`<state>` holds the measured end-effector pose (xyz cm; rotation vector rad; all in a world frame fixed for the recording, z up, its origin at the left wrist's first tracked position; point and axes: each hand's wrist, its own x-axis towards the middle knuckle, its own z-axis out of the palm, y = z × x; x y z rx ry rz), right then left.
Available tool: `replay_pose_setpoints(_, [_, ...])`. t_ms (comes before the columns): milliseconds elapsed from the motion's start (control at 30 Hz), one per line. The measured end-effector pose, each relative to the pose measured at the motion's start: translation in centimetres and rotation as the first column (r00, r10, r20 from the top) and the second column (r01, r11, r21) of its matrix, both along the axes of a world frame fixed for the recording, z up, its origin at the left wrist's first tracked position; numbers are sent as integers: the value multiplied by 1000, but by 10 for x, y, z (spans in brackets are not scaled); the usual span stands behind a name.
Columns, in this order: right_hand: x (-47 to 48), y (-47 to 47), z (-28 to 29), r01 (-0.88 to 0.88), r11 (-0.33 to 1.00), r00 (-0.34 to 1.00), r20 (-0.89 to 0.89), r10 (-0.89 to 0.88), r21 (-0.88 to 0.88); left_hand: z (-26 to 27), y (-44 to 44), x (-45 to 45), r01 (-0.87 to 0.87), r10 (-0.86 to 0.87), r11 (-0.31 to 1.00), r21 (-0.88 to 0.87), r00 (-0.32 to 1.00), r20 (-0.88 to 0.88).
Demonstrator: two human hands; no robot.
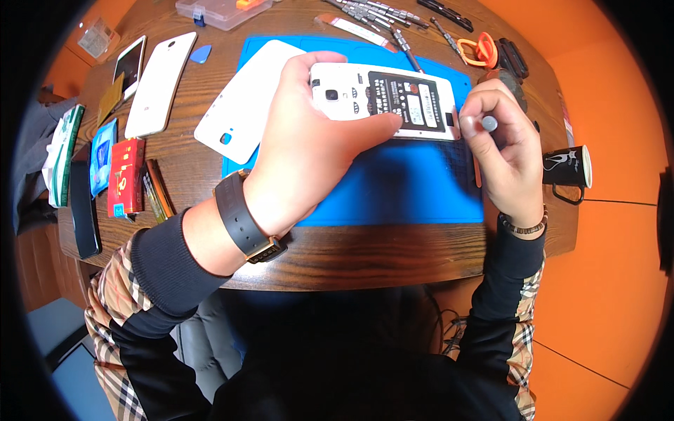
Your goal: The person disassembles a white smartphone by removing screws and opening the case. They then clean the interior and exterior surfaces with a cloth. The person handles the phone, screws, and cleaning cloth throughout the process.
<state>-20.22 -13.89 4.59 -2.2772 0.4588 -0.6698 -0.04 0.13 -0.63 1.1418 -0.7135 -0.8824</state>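
My left hand [310,131] grips a white smartphone [337,108] with its back off, the thumb lying over the edge of its black battery [382,89]. At the phone's right end, my right hand [500,142] holds a slim tool with a round grey end [489,123] between thumb and fingers; the tool's tip is hidden. The phone is held above a blue work mat [389,194]. A white phone back cover [247,94] with a camera opening lies partly on the mat, left of the phone and partly behind my left hand.
Several precision screwdrivers [405,47] lie behind the mat, with a clear plastic case [226,13] farther left. Other phones [160,84], a blue plastic pick [201,54], a red pack [125,176] and a tissue pack [66,152] are at left. A black mug [568,166] stands at right.
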Motion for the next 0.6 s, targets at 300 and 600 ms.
replay_pose_setpoints(300, [-2,-7,-2,-163,941,981,153,122,296,8,-1,5,71,-86,996,-59,947,-309])
replay_pose_setpoints(600, [-3,4,8,-132,923,985,155,81,361,12,1,6,-62,-6,989,-137,895,-446])
